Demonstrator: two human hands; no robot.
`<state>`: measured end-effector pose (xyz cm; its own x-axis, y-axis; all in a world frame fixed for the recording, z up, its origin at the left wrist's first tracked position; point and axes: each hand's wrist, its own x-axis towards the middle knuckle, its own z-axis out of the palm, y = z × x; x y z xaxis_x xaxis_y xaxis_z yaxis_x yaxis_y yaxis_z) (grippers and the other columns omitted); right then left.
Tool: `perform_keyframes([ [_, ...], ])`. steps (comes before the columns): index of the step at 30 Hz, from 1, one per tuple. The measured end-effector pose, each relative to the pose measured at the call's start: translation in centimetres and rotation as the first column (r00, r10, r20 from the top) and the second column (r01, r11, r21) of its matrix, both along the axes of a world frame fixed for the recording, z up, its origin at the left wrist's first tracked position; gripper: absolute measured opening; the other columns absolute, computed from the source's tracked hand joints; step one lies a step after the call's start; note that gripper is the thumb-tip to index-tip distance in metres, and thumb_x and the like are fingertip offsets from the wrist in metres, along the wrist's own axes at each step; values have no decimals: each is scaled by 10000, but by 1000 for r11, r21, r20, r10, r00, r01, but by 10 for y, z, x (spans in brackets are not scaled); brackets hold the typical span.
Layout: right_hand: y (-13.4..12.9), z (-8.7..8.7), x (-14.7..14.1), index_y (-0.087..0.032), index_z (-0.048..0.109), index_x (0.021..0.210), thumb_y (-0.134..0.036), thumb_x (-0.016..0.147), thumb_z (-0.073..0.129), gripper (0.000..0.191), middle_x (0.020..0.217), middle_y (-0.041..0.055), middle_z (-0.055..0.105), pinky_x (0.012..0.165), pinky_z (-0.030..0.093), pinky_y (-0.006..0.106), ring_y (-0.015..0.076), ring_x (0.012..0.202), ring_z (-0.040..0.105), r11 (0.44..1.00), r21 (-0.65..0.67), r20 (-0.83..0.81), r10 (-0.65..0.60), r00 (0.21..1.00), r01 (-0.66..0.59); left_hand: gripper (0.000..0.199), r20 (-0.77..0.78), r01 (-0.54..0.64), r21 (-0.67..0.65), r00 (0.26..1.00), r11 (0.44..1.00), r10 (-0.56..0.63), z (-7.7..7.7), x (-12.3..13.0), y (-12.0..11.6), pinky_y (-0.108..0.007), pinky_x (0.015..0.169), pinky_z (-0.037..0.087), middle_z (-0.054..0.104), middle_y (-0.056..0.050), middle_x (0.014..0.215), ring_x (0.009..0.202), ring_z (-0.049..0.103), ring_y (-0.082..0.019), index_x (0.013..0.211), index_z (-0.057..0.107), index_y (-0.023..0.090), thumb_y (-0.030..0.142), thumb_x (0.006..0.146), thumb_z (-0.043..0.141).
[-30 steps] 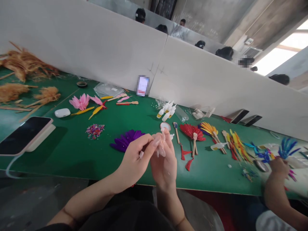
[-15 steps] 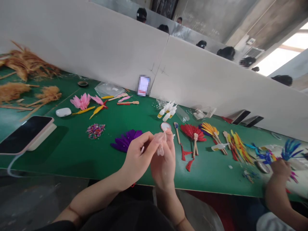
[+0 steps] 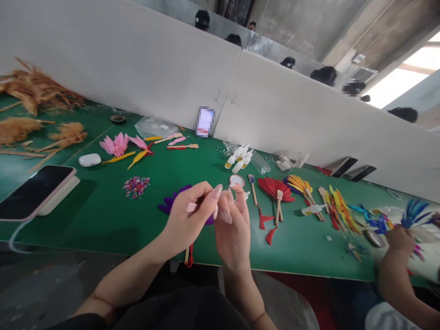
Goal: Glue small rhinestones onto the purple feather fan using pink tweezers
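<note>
Phone (image 3: 37, 190) cut by left edge. Purple fan (image 3: 167, 202) on counter (image 3: 106, 211), mostly hidden behind left hand (image 3: 187, 217): fingers bent toward thumb, hold unclear. Right hand (image 3: 233, 229) close by, fingers curled, contents unreadable; bottle (image 3: 246, 196) partly covered behind.

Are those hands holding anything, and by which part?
Cannot be told: the bare left hand and bare right hand curl close together; nothing held shows clearly.
</note>
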<state>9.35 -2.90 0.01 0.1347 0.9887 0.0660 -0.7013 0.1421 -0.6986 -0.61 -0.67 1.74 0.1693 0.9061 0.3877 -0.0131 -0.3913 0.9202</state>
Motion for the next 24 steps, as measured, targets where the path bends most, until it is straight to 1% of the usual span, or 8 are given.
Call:
perform_keyframes([
  [3, 0, 2, -1, -260, 585, 971, -216, 837, 725, 198, 565, -99, 307, 550, 308, 200, 112, 535, 219, 999, -4, -65, 49, 997, -50, 435, 9, -54, -46, 998, 997, 55, -3, -8, 4, -224, 420, 293, 364, 67, 498, 442, 333, -85, 593, 410, 215, 348, 992, 520],
  [6, 1, 3, 1, -237, 606, 944, -166, 866, 678, 128, 579, -93, 294, 557, 320, 196, 111, 538, 205, 995, -20, -134, 99, 986, -102, 455, -43, -134, -83, 990, 987, 131, -11, -19, 11, -245, 440, 291, 347, 62, 514, 456, 340, -98, 598, 384, 222, 416, 991, 505],
  [10, 5, 2, 8, -208, 634, 934, -196, 878, 661, 64, 599, -86, 304, 543, 334, 187, 101, 524, 210, 981, -41, -223, 174, 959, -188, 360, -235, -318, -110, 929, 942, 287, -31, -47, 31, -265, 485, 278, 348, 66, 534, 471, 340, -114, 689, 504, 227, 449, 972, 508],
  [13, 10, -2, 15, -193, 641, 936, -281, 860, 699, 131, 619, -83, 318, 513, 333, 177, 87, 509, 205, 967, -52, -282, 226, 933, -250, 301, -464, -481, -110, 799, 870, 383, -55, -78, 52, -278, 535, 295, 369, 60, 520, 484, 378, -133, 739, 560, 220, 382, 982, 488],
  [16, 15, -6, 20, -193, 622, 888, -339, 853, 715, 176, 636, -80, 294, 473, 306, 163, 83, 504, 204, 953, -55, -325, 264, 908, -297, 243, -685, -586, -100, 626, 804, 372, -79, -107, 68, -275, 598, 354, 515, 31, 624, 574, 483, -142, 759, 565, 195, 218, 984, 478],
  [18, 19, -9, 22, -196, 573, 784, -345, 863, 705, 214, 637, -77, 265, 457, 299, 153, 83, 502, 201, 947, -48, -342, 283, 896, -318, 244, -798, -622, -92, 513, 778, 315, -92, -123, 74, -272, 618, 408, 538, 31, 682, 601, 495, -132, 768, 566, 171, 262, 993, 545],
  [20, 23, -12, 23, -198, 472, 668, -344, 869, 699, 337, 627, -76, 238, 450, 308, 145, 80, 498, 192, 943, -35, -349, 299, 888, -331, 254, -873, -638, -87, 418, 765, 249, -100, -135, 77, -282, 638, 467, 558, 25, 735, 634, 527, -129, 835, 600, 153, 353, 992, 589],
  [24, 31, -17, 26, -202, 294, 593, -323, 865, 701, 504, 588, -82, 206, 439, 328, 129, 72, 475, 167, 937, -10, -340, 325, 883, -349, 301, -939, -685, -78, 294, 724, 177, -104, -147, 81, -333, 711, 540, 629, -15, 862, 747, 611, -158, 980, 642, 144, 441, 987, 592],
])
